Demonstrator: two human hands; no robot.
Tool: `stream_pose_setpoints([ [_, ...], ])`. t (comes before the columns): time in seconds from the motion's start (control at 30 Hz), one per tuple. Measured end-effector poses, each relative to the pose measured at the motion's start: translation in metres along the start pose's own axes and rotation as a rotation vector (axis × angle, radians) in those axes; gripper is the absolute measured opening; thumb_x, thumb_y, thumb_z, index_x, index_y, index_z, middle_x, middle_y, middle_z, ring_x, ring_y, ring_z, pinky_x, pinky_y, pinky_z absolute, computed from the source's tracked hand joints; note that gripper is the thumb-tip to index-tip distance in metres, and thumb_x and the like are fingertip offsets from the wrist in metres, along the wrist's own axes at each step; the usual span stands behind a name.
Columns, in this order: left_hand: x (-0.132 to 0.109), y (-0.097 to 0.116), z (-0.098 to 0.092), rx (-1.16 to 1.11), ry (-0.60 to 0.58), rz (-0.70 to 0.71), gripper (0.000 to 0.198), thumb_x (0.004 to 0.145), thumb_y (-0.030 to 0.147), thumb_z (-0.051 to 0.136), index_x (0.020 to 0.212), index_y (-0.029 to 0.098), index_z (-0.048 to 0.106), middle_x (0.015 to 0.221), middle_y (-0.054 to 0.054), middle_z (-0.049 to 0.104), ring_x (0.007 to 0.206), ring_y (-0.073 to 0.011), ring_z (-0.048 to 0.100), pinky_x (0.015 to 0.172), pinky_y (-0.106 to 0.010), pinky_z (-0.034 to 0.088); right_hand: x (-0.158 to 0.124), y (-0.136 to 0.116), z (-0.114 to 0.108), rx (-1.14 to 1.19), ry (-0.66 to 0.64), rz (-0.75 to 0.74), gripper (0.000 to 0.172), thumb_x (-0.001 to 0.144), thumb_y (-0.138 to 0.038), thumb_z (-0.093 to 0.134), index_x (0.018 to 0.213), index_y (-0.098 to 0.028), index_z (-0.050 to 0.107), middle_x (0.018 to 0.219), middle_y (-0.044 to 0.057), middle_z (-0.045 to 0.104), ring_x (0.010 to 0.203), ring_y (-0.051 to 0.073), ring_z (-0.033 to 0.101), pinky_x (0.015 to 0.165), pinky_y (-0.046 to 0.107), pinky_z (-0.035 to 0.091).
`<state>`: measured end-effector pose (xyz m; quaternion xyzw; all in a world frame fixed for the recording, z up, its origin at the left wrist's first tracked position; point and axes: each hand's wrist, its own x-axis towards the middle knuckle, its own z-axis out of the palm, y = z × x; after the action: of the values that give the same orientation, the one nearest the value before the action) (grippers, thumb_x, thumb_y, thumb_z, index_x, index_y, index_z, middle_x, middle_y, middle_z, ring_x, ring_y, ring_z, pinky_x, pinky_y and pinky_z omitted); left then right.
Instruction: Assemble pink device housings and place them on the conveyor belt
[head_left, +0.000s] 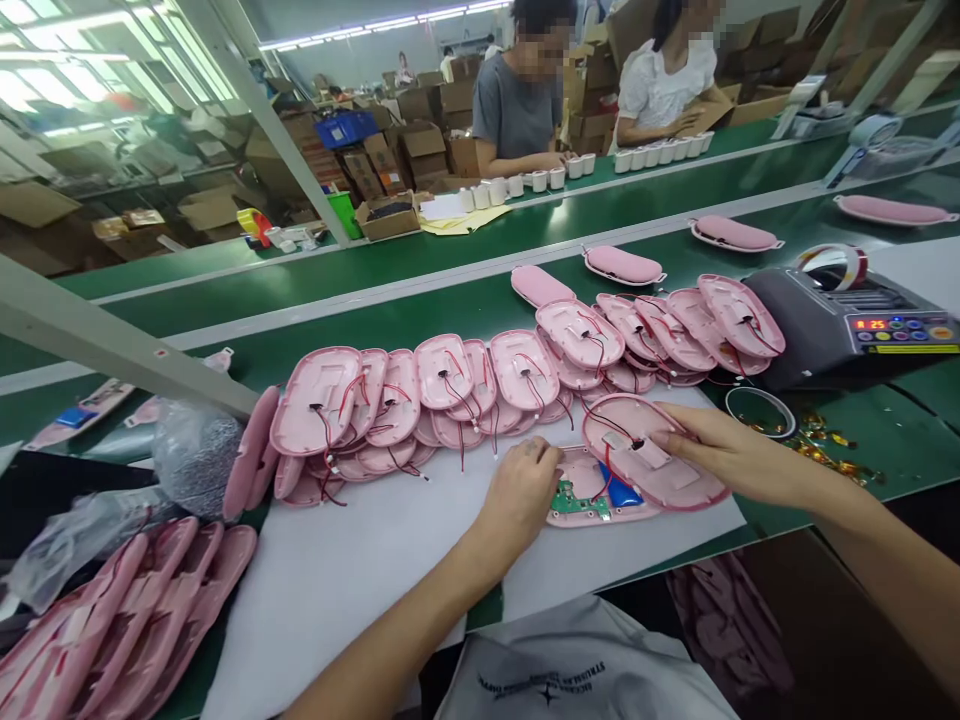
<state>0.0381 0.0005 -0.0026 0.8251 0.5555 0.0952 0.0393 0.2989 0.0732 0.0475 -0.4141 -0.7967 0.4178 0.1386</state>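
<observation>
My right hand (701, 450) grips a pink plastic shell (664, 468) by its right side, thumb on the inner face. Red and black wires run from a small black part on that face. The held shell hangs tilted over a second pink shell (581, 513) on the white sheet, covering part of it. Inside the lower shell show a green circuit board (577, 500) and a blue battery pack (619, 488). My left hand (523, 492) is at the lower shell's left end, fingers curled together by the board's edge; what they pinch, if anything, is hidden.
Wired pink shells (315, 400) lie piled behind my hands, with more stacked (142, 620) at lower left. A tape dispenser (862, 320) stands at right beside a tape roll (761, 412) and amber tape scraps (825, 445). Two people work across the green conveyor (450, 270).
</observation>
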Motion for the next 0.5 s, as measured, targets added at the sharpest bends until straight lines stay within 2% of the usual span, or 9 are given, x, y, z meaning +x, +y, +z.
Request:
stream_pose_setpoints([
  [0.07, 0.004, 0.003, -0.002, 0.039, -0.031, 0.054, 0.009, 0.089, 0.007, 0.058, 0.094, 0.014, 0.06, 0.1, -0.009, 0.058, 0.088, -0.0232, 0.059, 0.077, -0.036, 0.051, 0.004, 0.005, -0.001, -0.052, 0.031, 0.001, 0.043, 0.094, -0.059, 0.043, 0.101, -0.022, 0.063, 0.087, 0.003, 0.066, 0.08, 0.022, 0.059, 0.074, 0.03, 0.048],
  [0.17, 0.013, 0.006, -0.006, 0.078, -0.063, 0.147, 0.014, 0.087, 0.001, 0.053, 0.09, 0.012, 0.061, 0.099, -0.012, 0.059, 0.084, -0.0242, 0.059, 0.074, -0.037, 0.05, 0.008, 0.008, 0.0, -0.096, 0.045, -0.015, 0.043, 0.094, -0.059, 0.043, 0.095, -0.021, 0.061, 0.084, 0.003, 0.065, 0.077, 0.022, 0.059, 0.071, 0.03, 0.046],
  [0.33, 0.025, 0.003, -0.004, 0.019, -0.035, 0.225, 0.013, 0.09, 0.005, 0.052, 0.086, 0.014, 0.061, 0.09, -0.009, 0.061, 0.082, -0.0235, 0.061, 0.073, -0.036, 0.048, 0.012, 0.005, 0.0, -0.108, 0.094, -0.052, 0.042, 0.093, -0.057, 0.047, 0.096, -0.02, 0.067, 0.089, 0.002, 0.069, 0.081, 0.021, 0.062, 0.072, 0.028, 0.047],
  [0.4, 0.023, -0.002, -0.001, -0.047, 0.008, 0.205, 0.009, 0.094, 0.012, 0.052, 0.089, 0.016, 0.059, 0.089, -0.006, 0.062, 0.082, -0.0209, 0.061, 0.073, -0.033, 0.049, 0.012, 0.006, -0.001, -0.137, 0.164, -0.036, 0.043, 0.092, -0.057, 0.048, 0.102, -0.019, 0.068, 0.093, 0.003, 0.07, 0.083, 0.022, 0.063, 0.074, 0.03, 0.048],
  [0.5, 0.014, -0.007, 0.002, -0.157, 0.101, 0.088, 0.014, 0.101, 0.017, 0.041, 0.098, 0.016, 0.055, 0.089, -0.004, 0.062, 0.08, -0.016, 0.061, 0.071, -0.028, 0.049, 0.013, 0.01, -0.004, -0.205, 0.242, -0.006, 0.047, 0.092, -0.055, 0.048, 0.112, -0.018, 0.068, 0.102, 0.006, 0.072, 0.091, 0.026, 0.065, 0.079, 0.034, 0.049],
])
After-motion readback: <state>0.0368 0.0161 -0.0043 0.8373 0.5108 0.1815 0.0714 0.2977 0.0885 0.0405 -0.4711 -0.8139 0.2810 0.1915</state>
